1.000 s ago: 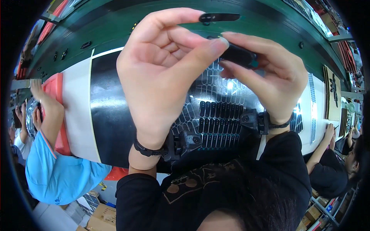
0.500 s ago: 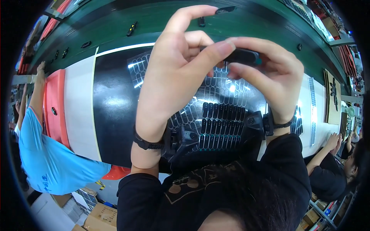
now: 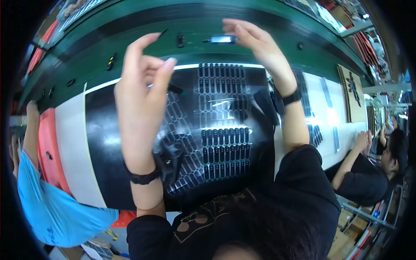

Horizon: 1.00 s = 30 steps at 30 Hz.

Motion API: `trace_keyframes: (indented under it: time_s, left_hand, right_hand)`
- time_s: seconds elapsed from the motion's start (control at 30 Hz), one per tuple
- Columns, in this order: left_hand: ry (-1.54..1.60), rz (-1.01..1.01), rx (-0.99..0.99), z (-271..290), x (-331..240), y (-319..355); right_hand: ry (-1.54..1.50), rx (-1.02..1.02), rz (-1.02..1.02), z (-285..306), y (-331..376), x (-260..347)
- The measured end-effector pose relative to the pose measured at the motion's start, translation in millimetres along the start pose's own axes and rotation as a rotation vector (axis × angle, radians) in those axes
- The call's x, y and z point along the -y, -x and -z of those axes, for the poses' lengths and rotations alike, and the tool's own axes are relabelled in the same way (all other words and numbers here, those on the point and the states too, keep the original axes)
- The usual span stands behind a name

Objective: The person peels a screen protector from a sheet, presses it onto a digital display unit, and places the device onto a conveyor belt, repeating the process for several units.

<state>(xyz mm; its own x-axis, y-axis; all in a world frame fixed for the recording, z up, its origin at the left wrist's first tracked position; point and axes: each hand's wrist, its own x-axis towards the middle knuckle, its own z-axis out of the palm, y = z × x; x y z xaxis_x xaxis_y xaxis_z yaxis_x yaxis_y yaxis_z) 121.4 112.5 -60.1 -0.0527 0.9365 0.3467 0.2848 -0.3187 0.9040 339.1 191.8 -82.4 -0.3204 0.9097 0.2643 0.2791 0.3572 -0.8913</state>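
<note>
My left hand is raised over the black mat, its thumb apart and the lower fingers curled. A thin black oval piece clings to its index fingertip. Just beside the palm is a dark strip with a teal end; whether the hand grips it is unclear. My right hand reaches over the green belt, fingers stretched out and blurred. Below its thumb lies a small dark device with a bright face, apparently loose on the belt. Clear sheets with rows of black oval pieces cover the mat in front of me.
More small dark devices sit along the green belt. A red tray stands at left beside a person in a blue shirt. Another person in black works at right, near a cardboard piece.
My hands have parted: the left moved left and down, the right went forward over the belt. The dark piece between them has left their fingers, and a bright-faced device shows on the belt.
</note>
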Motion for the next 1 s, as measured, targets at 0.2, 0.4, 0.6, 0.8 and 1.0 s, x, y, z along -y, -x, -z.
trace_keyframes:
  time_s: [0.2, 0.4, 0.6, 0.8, 1.0]
  left_hand:
    - [-0.043, 0.031, -0.004, 5, -9, 4]
    - [-0.052, -0.029, 0.057, 5, -15, 10]
    - [0.062, -0.100, 0.086, 0, -28, 6]
    - [0.381, -0.061, 0.081, 13, -37, 10]
    - [0.438, -0.015, -0.045, 14, -40, 6]
  right_hand:
    - [0.823, -0.351, -0.423, 135, -27, -128]
    - [1.201, -0.475, -0.885, 238, -20, -217]
    - [1.213, -0.220, -0.562, 231, -55, -230]
    - [0.075, -0.016, -0.021, 12, -20, -9]
    - [0.041, -0.079, 0.195, -47, 32, 73]
